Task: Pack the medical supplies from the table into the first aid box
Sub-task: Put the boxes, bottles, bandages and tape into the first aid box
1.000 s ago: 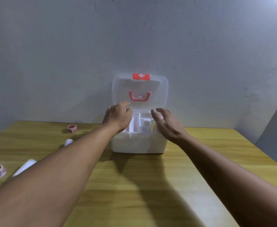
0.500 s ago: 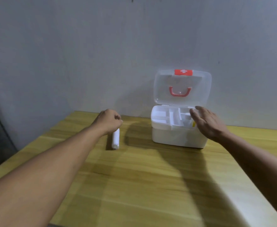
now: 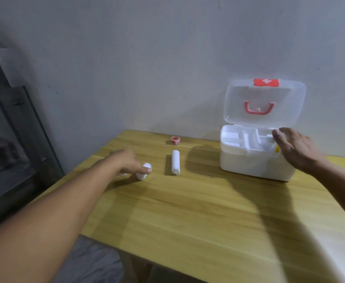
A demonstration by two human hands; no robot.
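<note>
The white first aid box stands at the back right of the wooden table, its clear lid with a red handle raised. The tray inside has white dividers. My right hand hovers open over the box's right front corner and holds nothing. A short white bandage roll lies on the table at the left. My left hand is blurred and curls around it, thumb on top. A longer white bandage roll lies between that hand and the box. Behind it sits a small red tape roll.
A grey wall runs close behind the table. The table's left edge drops off beside a dark frame on the left. The near edge crosses the lower middle of the view, with grey cloth below it.
My view has swung left. My left hand left the box, passed the long roll and closed on the short roll further left. My right hand stayed by the box.
</note>
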